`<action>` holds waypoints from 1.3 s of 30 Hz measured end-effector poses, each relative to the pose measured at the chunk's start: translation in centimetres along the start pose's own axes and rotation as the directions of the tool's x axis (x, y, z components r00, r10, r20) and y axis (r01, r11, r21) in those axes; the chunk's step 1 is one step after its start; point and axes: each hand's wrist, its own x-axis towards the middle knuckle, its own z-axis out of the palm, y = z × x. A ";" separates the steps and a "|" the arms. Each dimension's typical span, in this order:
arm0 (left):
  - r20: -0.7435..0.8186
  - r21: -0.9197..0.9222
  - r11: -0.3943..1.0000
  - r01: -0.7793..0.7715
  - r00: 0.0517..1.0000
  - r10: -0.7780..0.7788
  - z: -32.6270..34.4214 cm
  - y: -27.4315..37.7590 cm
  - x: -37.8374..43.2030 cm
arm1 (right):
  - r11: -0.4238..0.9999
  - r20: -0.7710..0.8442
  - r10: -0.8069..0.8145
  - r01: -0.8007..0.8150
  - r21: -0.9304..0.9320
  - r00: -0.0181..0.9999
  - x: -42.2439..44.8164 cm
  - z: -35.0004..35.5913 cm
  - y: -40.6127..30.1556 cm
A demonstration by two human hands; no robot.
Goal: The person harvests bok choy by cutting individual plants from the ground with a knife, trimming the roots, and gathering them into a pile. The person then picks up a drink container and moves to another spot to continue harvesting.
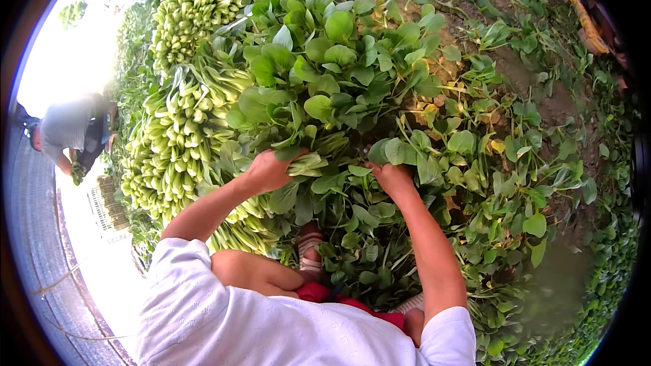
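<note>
My left hand [272, 170] is closed around a small bunch of leafy greens [307, 164], its pale stem ends pointing right. To the right, my right hand [392, 179] is down among the growing greens [460, 142]. Its fingers are bent together beside a broad leaf, and foliage hides whether they pinch a stem. Left of my left hand lies a large heap of cut bok choy [178, 142], pale stem ends facing out. A second heap [196, 12] lies farther off. Dense upright leafy plants [330, 56] stand beyond both hands.
My striped sandal [310, 249] rests among leaves close below my hands. At far left another person [74, 124] bends over, holding greens, near a slatted crate [108, 203]. Bare soil [559, 112] shows at right. A yellow object [585, 20] lies at the upper right.
</note>
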 end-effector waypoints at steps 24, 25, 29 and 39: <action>-0.291 -0.789 0.576 -0.215 0.956 -0.042 -5.3 1.2 -4.9 | 0.510 0.053 0.163 -0.130 0.850 0.985 1.1 -11.2 -9.5; -0.304 -0.770 0.601 -0.215 0.951 -0.048 -6.0 1.6 -4.7 | 0.513 0.060 0.139 -0.124 0.849 0.988 0.8 -11.7 -10.4; -0.216 -0.913 0.318 -0.257 0.964 0.158 -7.5 5.5 -2.5 | 0.213 0.055 0.027 -0.059 0.975 0.998 -0.6 -12.4 -13.5; 0.114 -0.807 0.588 0.052 0.991 0.068 -0.6 3.4 1.6 | 0.900 -0.071 0.202 -0.156 0.407 0.977 0.0 -6.7 -9.4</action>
